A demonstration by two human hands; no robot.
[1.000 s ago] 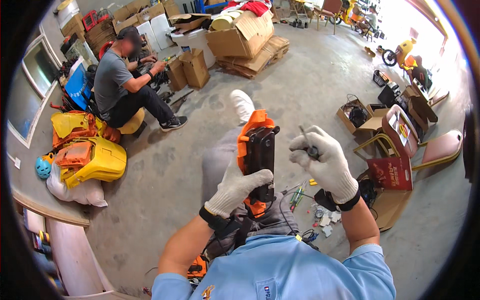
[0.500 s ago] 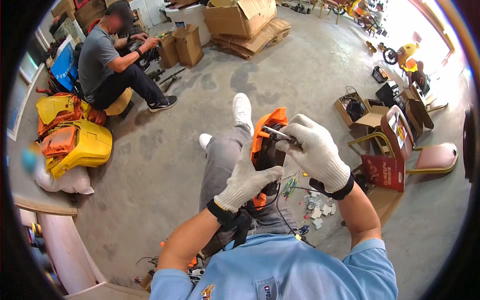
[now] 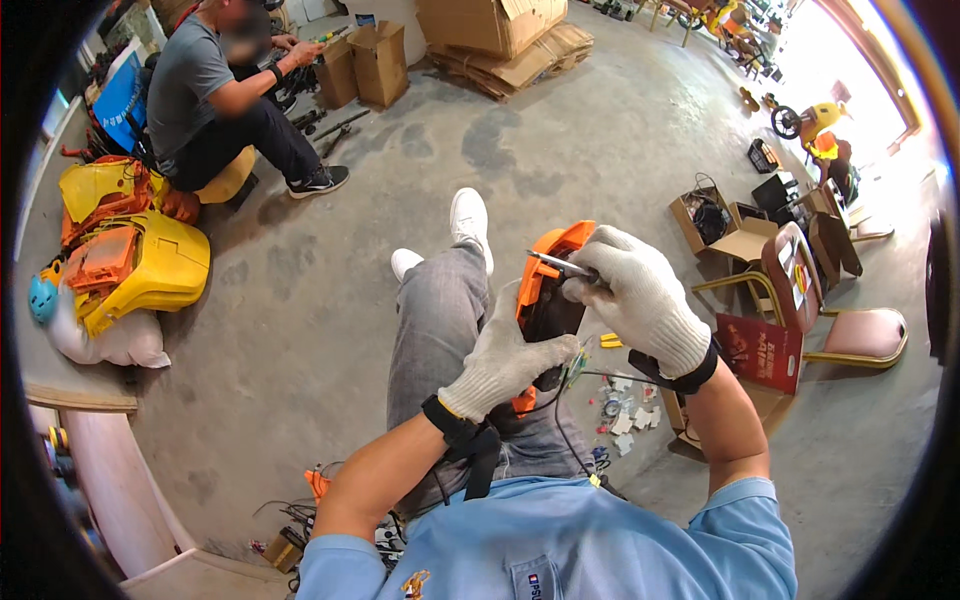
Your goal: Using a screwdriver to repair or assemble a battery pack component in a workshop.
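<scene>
My left hand point(image 3: 495, 365), in a white knit glove, is wrapped round an orange-and-black plastic assembly point(image 3: 565, 240) held over my lap. My gloved right hand point(image 3: 635, 305) grips a thin metal screwdriver-like tool point(image 3: 550, 262), which lies across the assembly's upper part. Where its tip meets the assembly is unclear. A black cable point(image 3: 563, 430) hangs from below the assembly. My legs point(image 3: 437, 340) in grey trousers are beneath.
A co-worker point(image 3: 195, 110) sits at the upper left beside yellow and orange panels point(image 3: 160, 265). Cardboard stacks point(image 3: 495, 40) stand behind. Chairs point(image 3: 860, 335), open boxes point(image 3: 700, 215) and a red bag point(image 3: 760, 355) are at the right. Small parts point(image 3: 625, 415) litter the floor.
My right hand has brought the tool leftward over the assembly, which has tilted and shifted right with my left hand. The room appears higher in the picture as the view tipped.
</scene>
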